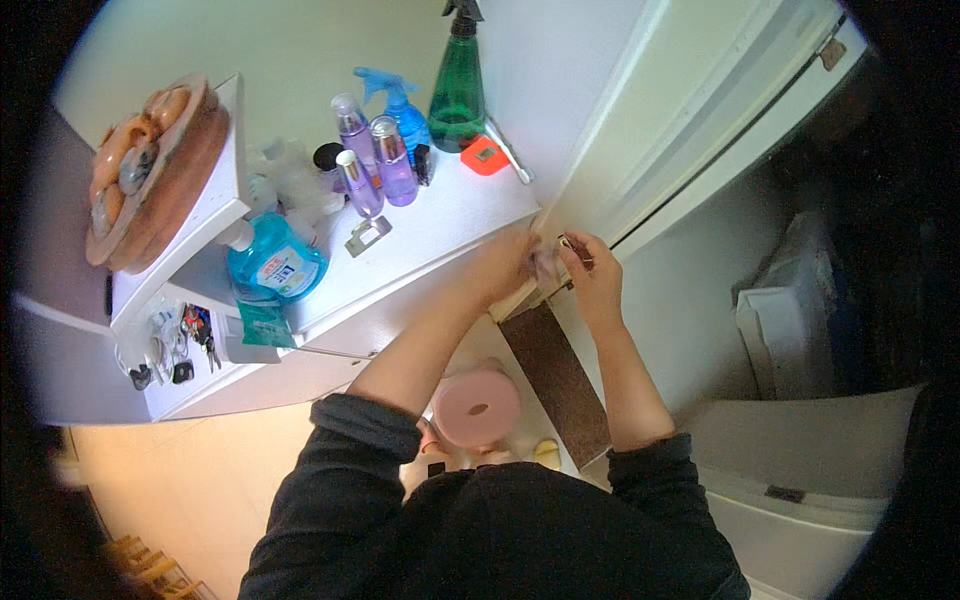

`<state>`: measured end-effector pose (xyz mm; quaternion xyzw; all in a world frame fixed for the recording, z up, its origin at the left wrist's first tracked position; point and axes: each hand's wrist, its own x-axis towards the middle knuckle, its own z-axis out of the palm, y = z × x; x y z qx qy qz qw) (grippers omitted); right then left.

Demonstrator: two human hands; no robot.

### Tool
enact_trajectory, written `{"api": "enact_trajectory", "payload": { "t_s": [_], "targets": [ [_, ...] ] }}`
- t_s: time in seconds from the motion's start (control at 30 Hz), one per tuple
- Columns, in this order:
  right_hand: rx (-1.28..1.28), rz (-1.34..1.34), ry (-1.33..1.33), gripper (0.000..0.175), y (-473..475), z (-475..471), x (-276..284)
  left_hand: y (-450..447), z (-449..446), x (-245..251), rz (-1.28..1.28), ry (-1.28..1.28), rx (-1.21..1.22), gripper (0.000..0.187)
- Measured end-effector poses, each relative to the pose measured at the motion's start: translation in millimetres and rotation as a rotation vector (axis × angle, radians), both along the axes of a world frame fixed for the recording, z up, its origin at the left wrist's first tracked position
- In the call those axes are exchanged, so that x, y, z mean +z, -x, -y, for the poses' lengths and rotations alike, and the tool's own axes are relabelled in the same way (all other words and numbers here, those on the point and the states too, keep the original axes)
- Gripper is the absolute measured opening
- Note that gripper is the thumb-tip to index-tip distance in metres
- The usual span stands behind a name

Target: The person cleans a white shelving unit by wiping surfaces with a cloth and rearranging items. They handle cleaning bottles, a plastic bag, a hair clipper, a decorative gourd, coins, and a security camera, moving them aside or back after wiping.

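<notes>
Beside the white door frame (607, 142), past the front corner of a white shelf top (457, 206), both hands are close together. My right hand (598, 274) pinches a small dark object with a shiny edge (565, 241) between thumb and fingers; its kind is unclear. My left hand (510, 259) is motion-blurred, and its fingers are hard to make out. Between the hands shows a translucent, blurred piece (549, 270), perhaps clear plastic. On the shelf lies a metal plate with a rectangular cutout (368, 236), resembling a door strike plate.
Purple bottles (394, 165), a blue spray bottle (405, 112), a green spray bottle (457, 94), an orange-red case (484, 156) and a blue pump bottle (277, 259) crowd the shelf. A clay bowl (172, 217) sits higher left. Below stands a pink stool (478, 390).
</notes>
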<state>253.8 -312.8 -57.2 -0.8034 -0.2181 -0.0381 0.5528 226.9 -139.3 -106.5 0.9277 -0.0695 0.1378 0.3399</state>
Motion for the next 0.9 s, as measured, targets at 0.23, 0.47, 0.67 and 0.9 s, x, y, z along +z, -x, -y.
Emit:
{"api": "enact_trajectory", "payload": {
  "t_s": [0.23, 0.47, 0.67, 0.9],
  "targets": [
    [0.16, 0.227, 0.204, 0.018, -31, -60, -14, 145, -35, -23, -0.304, 1.352, 0.242, 0.053],
    [0.207, 0.684, 0.461, 0.024, -57, -126, -46, 210, -42, -8, -0.27, 2.07, 0.167, 0.049],
    [0.354, 0.526, 0.289, 0.045, 36, -110, -19, 230, -43, 35, -0.008, 1.904, 0.301, 0.054],
    [0.72, -0.153, -0.05, 0.054, 162, -98, 43, 239, -15, 72, 0.064, 1.82, 0.334, 0.044]
  ]
}}
